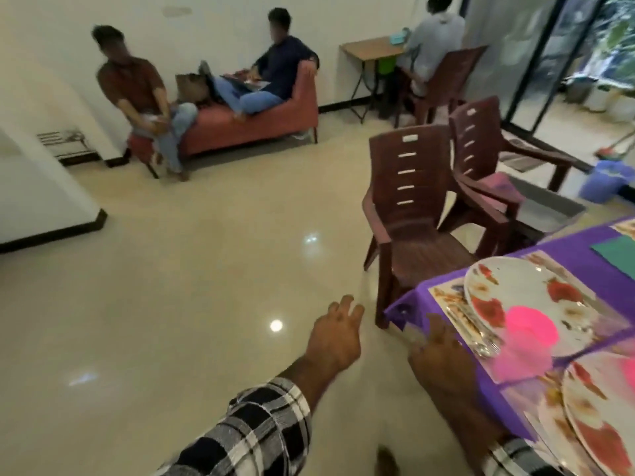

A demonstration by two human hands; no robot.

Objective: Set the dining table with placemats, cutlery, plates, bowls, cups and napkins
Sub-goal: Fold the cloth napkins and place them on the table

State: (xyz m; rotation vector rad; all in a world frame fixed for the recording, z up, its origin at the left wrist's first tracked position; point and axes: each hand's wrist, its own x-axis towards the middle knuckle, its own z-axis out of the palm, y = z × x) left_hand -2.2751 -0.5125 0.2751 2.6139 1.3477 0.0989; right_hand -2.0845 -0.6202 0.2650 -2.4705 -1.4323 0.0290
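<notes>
A dark red plastic chair point(412, 207) stands just beside the corner of the dining table point(405, 309), its seat facing the table edge, with a 2nd chair point(481, 149) of the same kind close behind it. The table wears a purple cloth and fills the lower right of the view. On it lies a patterned placemat point(446, 297) carrying a flowered plate point(522, 297), and a pink bowl point(531, 329) sits on that plate. Cutlery point(481, 341) lies on the mat along the plate's near side, beside a pink napkin point(519, 359). A 2nd flowered plate point(604, 417) sits at the next place, cut off by the frame edge, and a green napkin point(618, 252) lies farther along the cloth. Across the shiny tiled floor, 2 people sit at a red sofa point(254, 121) against the wall, and a 3rd sits at a small wooden desk point(371, 49). The left hand point(335, 338) hangs out over the floor, clear of the table, fingers spread and loose, holding nothing. The right hand point(436, 345) lies flat at the table's near edge just beside the cutlery, fingers straight, nothing in its grasp. Both forearms come out of black and white checked sleeves point(261, 427).
</notes>
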